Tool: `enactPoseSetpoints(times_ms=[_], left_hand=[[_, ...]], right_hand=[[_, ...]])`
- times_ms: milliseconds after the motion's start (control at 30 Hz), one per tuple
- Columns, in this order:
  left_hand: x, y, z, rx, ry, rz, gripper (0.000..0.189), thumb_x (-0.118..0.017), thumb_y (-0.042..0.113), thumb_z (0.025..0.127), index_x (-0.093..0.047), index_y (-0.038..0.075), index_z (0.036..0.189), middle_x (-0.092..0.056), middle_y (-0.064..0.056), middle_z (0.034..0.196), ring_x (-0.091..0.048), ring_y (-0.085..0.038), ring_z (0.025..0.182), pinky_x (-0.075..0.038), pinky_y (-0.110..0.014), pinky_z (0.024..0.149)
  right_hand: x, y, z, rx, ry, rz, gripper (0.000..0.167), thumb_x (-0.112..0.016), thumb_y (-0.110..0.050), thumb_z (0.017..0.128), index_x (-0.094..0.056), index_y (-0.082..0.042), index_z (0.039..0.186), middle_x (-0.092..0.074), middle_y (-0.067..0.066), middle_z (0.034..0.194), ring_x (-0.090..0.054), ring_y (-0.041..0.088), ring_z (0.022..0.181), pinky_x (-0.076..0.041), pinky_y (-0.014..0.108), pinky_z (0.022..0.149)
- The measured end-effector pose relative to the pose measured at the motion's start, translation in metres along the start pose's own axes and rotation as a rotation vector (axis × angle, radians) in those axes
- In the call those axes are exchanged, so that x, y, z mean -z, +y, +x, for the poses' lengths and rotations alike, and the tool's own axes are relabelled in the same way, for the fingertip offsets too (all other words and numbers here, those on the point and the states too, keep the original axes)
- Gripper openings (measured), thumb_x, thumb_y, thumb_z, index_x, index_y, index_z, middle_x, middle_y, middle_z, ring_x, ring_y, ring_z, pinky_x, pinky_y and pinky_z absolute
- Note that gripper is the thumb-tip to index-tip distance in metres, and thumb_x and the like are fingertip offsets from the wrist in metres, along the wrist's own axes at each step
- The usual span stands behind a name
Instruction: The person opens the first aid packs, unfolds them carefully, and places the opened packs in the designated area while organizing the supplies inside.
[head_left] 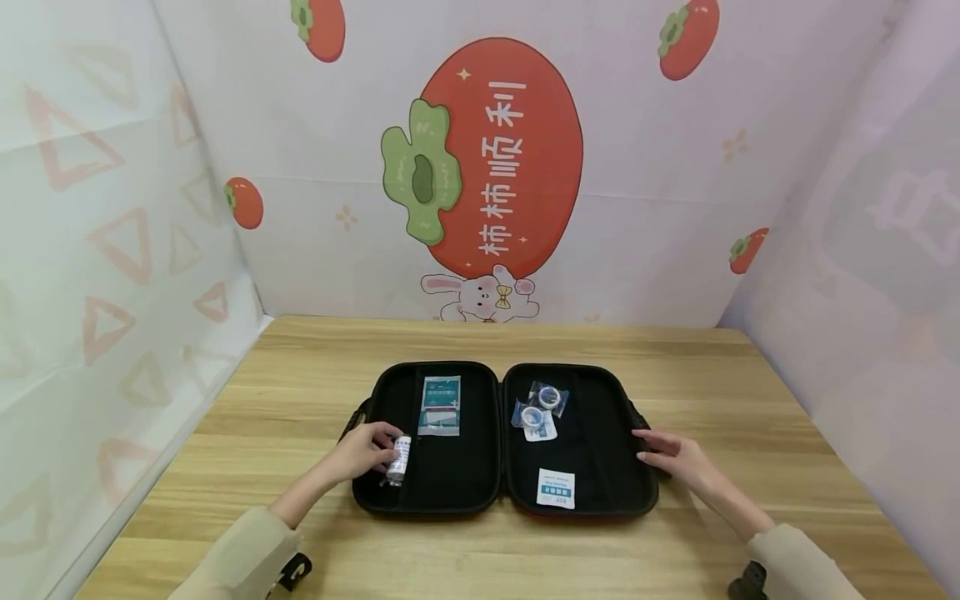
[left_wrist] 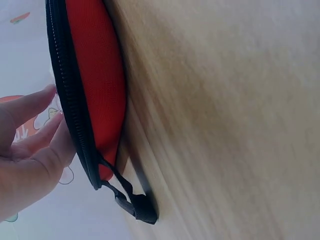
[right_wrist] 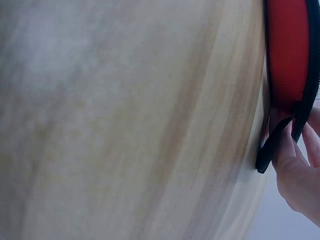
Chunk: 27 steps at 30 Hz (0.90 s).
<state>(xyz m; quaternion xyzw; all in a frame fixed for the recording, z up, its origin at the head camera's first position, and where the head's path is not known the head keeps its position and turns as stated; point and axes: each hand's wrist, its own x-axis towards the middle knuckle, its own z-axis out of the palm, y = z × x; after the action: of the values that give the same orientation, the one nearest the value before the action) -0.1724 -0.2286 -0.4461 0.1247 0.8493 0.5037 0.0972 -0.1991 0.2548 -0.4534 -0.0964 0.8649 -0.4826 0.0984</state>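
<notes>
A black-lined zip case [head_left: 465, 487] with a red outer shell lies unfolded on the wooden table. In its left half, my left hand [head_left: 367, 450] pinches a small white wrapped roll [head_left: 401, 458] with blue print, near the outer side. The left wrist view shows the left hand [left_wrist: 35, 145] over the zipped rim; the roll is hidden there. On the opposite side, my right hand [head_left: 675, 458] grips the case's right rim. From the right wrist, fingers of the right hand [right_wrist: 297, 170] lie on both sides of that rim, beside a black strap [right_wrist: 272, 147].
A teal-and-clear packet [head_left: 439, 406] lies in the left half. The right half holds two wrapped white tape rolls [head_left: 550, 397], [head_left: 532, 417], a small white packet [head_left: 542, 429] partly under one, and a white sachet [head_left: 556, 488]. Printed cloth walls [head_left: 637, 250] surround the table.
</notes>
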Motion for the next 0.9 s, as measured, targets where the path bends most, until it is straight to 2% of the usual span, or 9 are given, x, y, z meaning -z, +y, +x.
enactPoseSetpoints(times_ms=[233,533,900], left_hand=[[-0.005,0.002,0.002,0.068,0.024,-0.092,0.027,-0.058,-0.007,0.078,-0.052,-0.015,0.103,-0.053,-0.015,0.082,-0.058,-0.016,0.063,-0.052,-0.032,0.057],[-0.012,0.007,0.006,0.142,0.005,-0.162,0.031,-0.055,-0.01,0.078,-0.048,-0.015,0.107,-0.053,-0.013,0.082,-0.057,-0.014,0.065,-0.052,-0.034,0.06],[-0.014,0.004,0.012,0.163,-0.032,-0.251,0.033,-0.054,-0.013,0.077,-0.043,-0.017,0.108,-0.05,-0.012,0.081,-0.056,-0.014,0.065,-0.052,-0.037,0.062]], right_hand=[[0.0,0.001,-0.001,0.009,-0.006,0.001,0.048,-0.059,-0.019,0.085,-0.047,0.006,0.124,-0.047,0.027,0.123,-0.05,0.033,0.108,-0.045,0.022,0.078],[0.0,-0.001,-0.002,0.005,-0.01,0.01,0.049,-0.059,-0.019,0.085,-0.046,0.006,0.124,-0.047,0.027,0.123,-0.05,0.032,0.108,-0.045,0.021,0.078],[0.0,-0.002,-0.002,0.007,-0.005,0.012,0.048,-0.06,-0.019,0.084,-0.047,0.006,0.124,-0.046,0.027,0.123,-0.048,0.033,0.109,-0.045,0.023,0.079]])
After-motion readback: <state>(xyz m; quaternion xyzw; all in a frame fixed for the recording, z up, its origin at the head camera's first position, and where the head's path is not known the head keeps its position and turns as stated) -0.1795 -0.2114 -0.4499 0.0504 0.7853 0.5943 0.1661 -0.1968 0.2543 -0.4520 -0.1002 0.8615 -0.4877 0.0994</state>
